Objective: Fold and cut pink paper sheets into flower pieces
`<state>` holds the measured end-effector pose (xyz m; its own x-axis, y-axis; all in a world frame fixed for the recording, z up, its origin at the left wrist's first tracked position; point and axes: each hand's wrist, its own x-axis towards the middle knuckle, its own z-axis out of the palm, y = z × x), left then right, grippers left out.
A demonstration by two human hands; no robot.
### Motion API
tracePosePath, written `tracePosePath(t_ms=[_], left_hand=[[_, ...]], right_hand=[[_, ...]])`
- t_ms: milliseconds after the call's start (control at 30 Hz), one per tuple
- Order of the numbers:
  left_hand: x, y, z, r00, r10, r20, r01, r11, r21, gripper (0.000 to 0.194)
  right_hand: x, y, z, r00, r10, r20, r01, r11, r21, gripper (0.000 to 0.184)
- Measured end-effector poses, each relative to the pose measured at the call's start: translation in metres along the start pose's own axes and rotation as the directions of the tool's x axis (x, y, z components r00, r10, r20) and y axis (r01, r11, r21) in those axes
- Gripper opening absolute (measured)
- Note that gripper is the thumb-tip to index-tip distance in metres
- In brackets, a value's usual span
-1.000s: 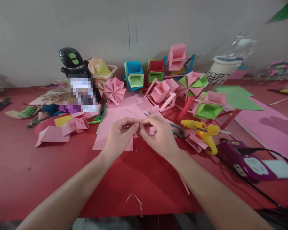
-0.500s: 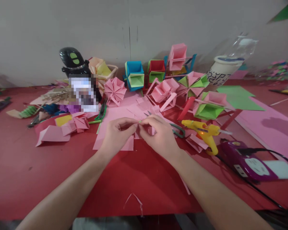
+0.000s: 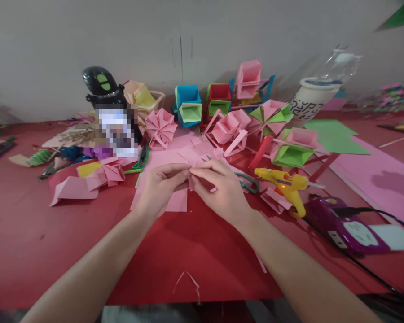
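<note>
My left hand (image 3: 160, 186) and my right hand (image 3: 218, 186) meet fingertip to fingertip over a pink paper sheet (image 3: 161, 168) on the red table (image 3: 188, 251). Both pinch a small folded pink paper piece (image 3: 192, 179) between them, fingers curled around it. Most of the piece is hidden by my fingers. Green-handled scissors (image 3: 251, 183) lie just right of my right hand, partly covered by it.
A yellow glue gun (image 3: 287, 185) and a purple power strip (image 3: 343, 224) with black cords lie at the right. Folded paper boxes and pinwheels (image 3: 161, 125) crowd the back, beside a black bottle (image 3: 103, 87) and a white cup (image 3: 311, 101). Paper scraps (image 3: 84, 179) sit left.
Both hands have shifted slightly left and up the sheet, still pinching the small pink piece. Nothing else on the table has moved.
</note>
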<state>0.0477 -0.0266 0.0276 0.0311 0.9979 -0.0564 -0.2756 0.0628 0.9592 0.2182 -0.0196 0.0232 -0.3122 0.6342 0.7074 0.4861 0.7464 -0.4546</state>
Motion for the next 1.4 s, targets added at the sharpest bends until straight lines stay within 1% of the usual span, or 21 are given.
tracePosePath(t_ms=[133, 300, 533, 667, 733, 800, 833, 900, 967, 1000, 1100, 1167, 1267, 1333, 1400], left_hand=[[0.001, 0.002, -0.001, 0.999, -0.029, -0.019, 0.028, 0.998, -0.051, 0.022], [0.003, 0.004, -0.001, 0.998, -0.050, -0.030, 0.047, 0.993, -0.104, 0.022], [0.005, 0.005, -0.003, 0.999, -0.021, -0.043, 0.016, 0.993, -0.116, 0.021], [0.006, 0.007, -0.005, 0.997, -0.029, -0.075, 0.019, 0.993, -0.118, 0.027], [0.006, 0.008, -0.005, 0.995, -0.011, -0.102, 0.000, 0.994, -0.106, 0.029], [0.006, 0.011, -0.005, 0.990, 0.026, -0.140, -0.037, 0.997, -0.075, 0.028], [0.006, 0.011, -0.005, 0.986, 0.052, -0.160, -0.060, 0.997, -0.048, 0.028], [0.006, 0.012, -0.006, 0.974, 0.123, -0.192, -0.120, 0.992, 0.023, 0.027], [0.006, 0.012, -0.008, 0.955, 0.208, -0.211, -0.191, 0.977, 0.099, 0.026], [0.005, 0.011, -0.009, 0.943, 0.252, -0.216, -0.227, 0.964, 0.136, 0.026], [0.003, 0.010, -0.008, 0.910, 0.356, -0.211, -0.310, 0.924, 0.222, 0.023], [0.002, 0.009, -0.008, 0.899, 0.388, -0.204, -0.334, 0.907, 0.257, 0.022], [0.002, 0.010, -0.007, 0.886, 0.401, -0.232, -0.348, 0.907, 0.238, 0.024], [0.004, 0.011, -0.007, 0.876, 0.402, -0.265, -0.365, 0.913, 0.179, 0.023], [0.006, 0.012, -0.007, 0.876, 0.389, -0.287, -0.376, 0.921, 0.100, 0.021]], right_hand=[[0.000, -0.001, 0.000, 1.000, -0.013, 0.023, 0.013, 1.000, -0.021, 0.020], [-0.001, -0.002, -0.003, 0.999, -0.027, 0.047, 0.030, 0.998, -0.057, 0.023], [0.000, -0.005, -0.005, 0.994, -0.013, 0.105, 0.029, 0.987, -0.161, 0.025], [-0.001, -0.006, -0.006, 0.990, -0.024, 0.136, 0.049, 0.982, -0.182, 0.029], [-0.001, -0.006, -0.005, 0.988, -0.040, 0.151, 0.066, 0.983, -0.173, 0.029], [-0.001, -0.006, -0.005, 0.988, -0.058, 0.141, 0.079, 0.986, -0.145, 0.027], [-0.001, -0.006, -0.005, 0.991, -0.067, 0.119, 0.082, 0.989, -0.122, 0.024], [0.000, -0.007, -0.006, 0.997, -0.065, 0.033, 0.067, 0.996, -0.059, 0.018], [0.002, -0.008, -0.007, 0.998, -0.010, -0.063, 0.012, 0.999, 0.038, 0.011], [0.003, -0.008, -0.008, 0.995, 0.044, -0.087, -0.035, 0.994, 0.099, 0.010], [0.006, -0.008, -0.011, 0.970, 0.229, -0.081, -0.204, 0.948, 0.243, 0.018], [0.007, -0.007, -0.012, 0.951, 0.296, -0.084, -0.266, 0.929, 0.259, 0.021], [0.008, -0.005, -0.011, 0.936, 0.333, -0.116, -0.299, 0.923, 0.242, 0.026], [0.008, -0.002, -0.010, 0.909, 0.409, -0.081, -0.373, 0.884, 0.283, 0.030], [0.008, 0.000, -0.008, 0.856, 0.516, 0.016, -0.483, 0.789, 0.380, 0.031]])
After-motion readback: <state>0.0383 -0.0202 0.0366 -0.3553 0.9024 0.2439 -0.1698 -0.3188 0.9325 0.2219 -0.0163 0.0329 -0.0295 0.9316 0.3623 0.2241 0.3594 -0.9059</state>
